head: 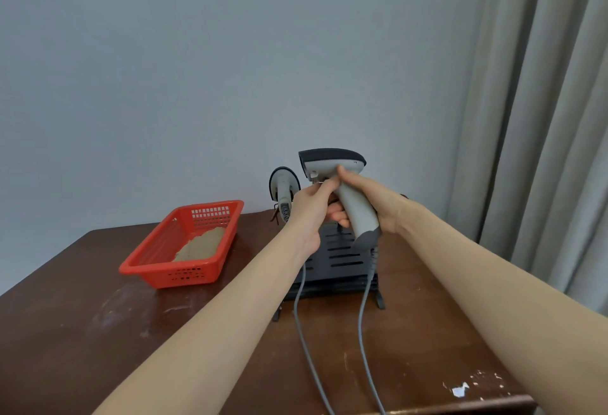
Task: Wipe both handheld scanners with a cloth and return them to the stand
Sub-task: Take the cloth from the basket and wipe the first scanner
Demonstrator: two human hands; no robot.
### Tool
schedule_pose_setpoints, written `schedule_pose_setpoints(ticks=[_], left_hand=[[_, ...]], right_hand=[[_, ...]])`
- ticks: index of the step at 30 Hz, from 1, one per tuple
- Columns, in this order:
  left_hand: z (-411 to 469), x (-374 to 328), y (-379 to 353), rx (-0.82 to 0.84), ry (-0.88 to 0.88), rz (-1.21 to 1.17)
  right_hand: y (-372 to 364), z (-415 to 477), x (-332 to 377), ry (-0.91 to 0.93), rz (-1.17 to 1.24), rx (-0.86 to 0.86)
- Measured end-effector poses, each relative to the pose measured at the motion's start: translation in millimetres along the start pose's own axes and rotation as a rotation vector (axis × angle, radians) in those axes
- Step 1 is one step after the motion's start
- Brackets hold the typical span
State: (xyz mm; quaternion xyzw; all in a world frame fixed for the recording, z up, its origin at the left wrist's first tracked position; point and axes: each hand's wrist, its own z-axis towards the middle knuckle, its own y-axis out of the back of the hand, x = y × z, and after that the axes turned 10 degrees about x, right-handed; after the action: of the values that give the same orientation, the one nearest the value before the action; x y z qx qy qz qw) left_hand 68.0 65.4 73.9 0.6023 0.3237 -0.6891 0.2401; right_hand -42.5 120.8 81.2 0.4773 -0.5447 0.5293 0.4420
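Observation:
A grey handheld scanner (332, 164) with a dark top is held up above the black slotted stand (342, 258). My right hand (368, 204) grips its handle from the right. My left hand (312, 204) grips the front of the handle just under the head, by the trigger. A second grey scanner (283, 189) sits upright at the stand's back left, facing me. A beige cloth (200, 245) lies folded inside the red basket (158, 266) to the left. Two grey cables (363, 316) trail from the scanners toward me.
The brown wooden table (98, 332) carries everything, with scuffed patches and chipped paint near its front right edge. A pale blue wall stands right behind the stand. Grey curtains (543, 118) hang at the right, close to the table's side.

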Motion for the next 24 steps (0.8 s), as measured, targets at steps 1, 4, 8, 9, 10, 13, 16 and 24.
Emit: schedule_pose_setpoints(ticks=[1, 4, 8, 9, 10, 13, 16, 24], left_hand=[[-1, 1, 1, 0.009, -0.002, 0.028], [-5, 4, 8, 0.037, -0.026, 0.171], [-7, 8, 28, 0.026, -0.012, 0.246], [-6, 7, 36, -0.004, 0.001, 0.202], [-5, 5, 42, -0.040, 0.009, 0.137], [0, -6, 60, -0.137, 0.004, -0.066], [4, -14, 71, -0.193, -0.027, -0.171], [7, -13, 79, -0.240, -0.030, -0.188]], right_hand=[[1, -1, 0, -0.011, 0.014, 0.000], [6, -3, -2, -0.023, 0.019, 0.012], [15, -7, -3, -0.042, 0.024, 0.029], [17, -8, -4, -0.046, 0.045, 0.043], [18, -9, -4, -0.052, 0.059, 0.060], [20, -9, -8, -0.076, 0.032, 0.112], [21, -6, -12, -0.082, -0.015, 0.166], [18, 5, -15, -0.091, -0.038, 0.149]])
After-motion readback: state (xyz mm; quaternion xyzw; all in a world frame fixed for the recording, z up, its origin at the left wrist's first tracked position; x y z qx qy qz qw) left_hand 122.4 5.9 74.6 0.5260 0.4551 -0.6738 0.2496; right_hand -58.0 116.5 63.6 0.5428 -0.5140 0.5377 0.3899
